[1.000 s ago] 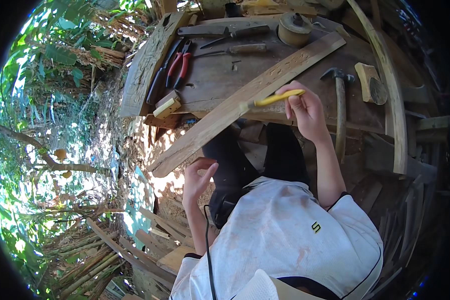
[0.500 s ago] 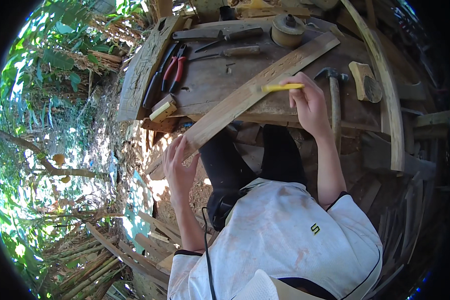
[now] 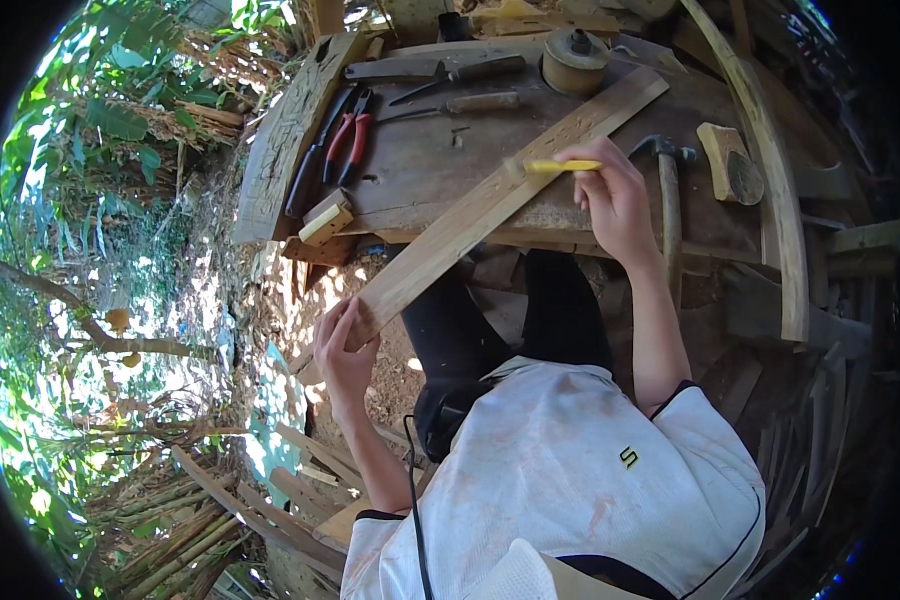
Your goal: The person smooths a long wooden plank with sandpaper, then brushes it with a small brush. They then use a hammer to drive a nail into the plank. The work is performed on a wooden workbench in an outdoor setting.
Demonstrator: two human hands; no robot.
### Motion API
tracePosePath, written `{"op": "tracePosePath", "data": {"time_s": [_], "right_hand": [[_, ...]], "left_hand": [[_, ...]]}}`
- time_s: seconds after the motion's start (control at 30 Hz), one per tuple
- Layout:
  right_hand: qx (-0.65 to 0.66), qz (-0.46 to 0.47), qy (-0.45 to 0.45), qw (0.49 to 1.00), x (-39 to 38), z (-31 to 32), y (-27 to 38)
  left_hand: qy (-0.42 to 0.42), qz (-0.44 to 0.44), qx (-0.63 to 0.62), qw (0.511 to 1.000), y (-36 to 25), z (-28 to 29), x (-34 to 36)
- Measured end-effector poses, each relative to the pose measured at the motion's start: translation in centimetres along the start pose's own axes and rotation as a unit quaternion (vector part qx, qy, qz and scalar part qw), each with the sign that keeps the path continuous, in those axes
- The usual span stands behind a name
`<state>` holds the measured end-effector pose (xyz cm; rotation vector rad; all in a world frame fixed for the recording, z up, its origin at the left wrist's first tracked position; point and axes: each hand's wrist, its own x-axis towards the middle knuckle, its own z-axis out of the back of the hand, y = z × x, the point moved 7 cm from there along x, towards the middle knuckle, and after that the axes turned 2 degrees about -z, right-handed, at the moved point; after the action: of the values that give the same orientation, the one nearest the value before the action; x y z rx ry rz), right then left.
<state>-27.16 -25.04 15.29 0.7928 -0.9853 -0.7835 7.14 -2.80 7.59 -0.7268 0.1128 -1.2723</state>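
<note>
A long wooden board (image 3: 440, 238) slants from the far right of the workbench down past its near edge, over my lap. My left hand (image 3: 345, 352) grips the board's lower left end, with its thumb on the near side. My right hand (image 3: 615, 205) is closed on a small brush with a yellow handle (image 3: 568, 166). The brush's pale tip lies at the upper face of the board, near its middle. Small dark marks show on the board above the brush.
On the workbench (image 3: 450, 150) lie red-handled pliers (image 3: 348, 140), wooden-handled files (image 3: 482, 102), a wood block (image 3: 326, 218), and a hammer (image 3: 668, 190). A round container (image 3: 575, 65) stands at the back. A curved pole (image 3: 770, 140) borders the right side.
The board and my left hand have shifted down and to the left. My right hand has moved slightly, and the brush sits a little higher in the view.
</note>
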Motion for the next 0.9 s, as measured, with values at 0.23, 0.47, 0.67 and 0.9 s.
{"op": "tracePosePath", "data": {"time_s": [0.23,0.47,0.67,0.9], "right_hand": [[-0.079,0.065,-0.013,0.995,0.7,-0.3,1.3],[-0.042,0.02,-0.039,0.998,0.5,0.1,0.7],[0.025,0.006,-0.068,0.997,-0.2,0.7,0.2],[-0.069,0.035,-0.109,0.991,-0.9,2.2,1.0]], "left_hand": [[-0.013,0.036,0.028,0.999,2.0,2.6,-2.7],[-0.026,0.07,0.05,0.996,3.9,4.9,-4.8],[-0.02,0.066,0.061,0.996,3.8,6.1,-5.6],[-0.013,0.099,0.029,0.995,4.9,7.1,-6.4]]}}
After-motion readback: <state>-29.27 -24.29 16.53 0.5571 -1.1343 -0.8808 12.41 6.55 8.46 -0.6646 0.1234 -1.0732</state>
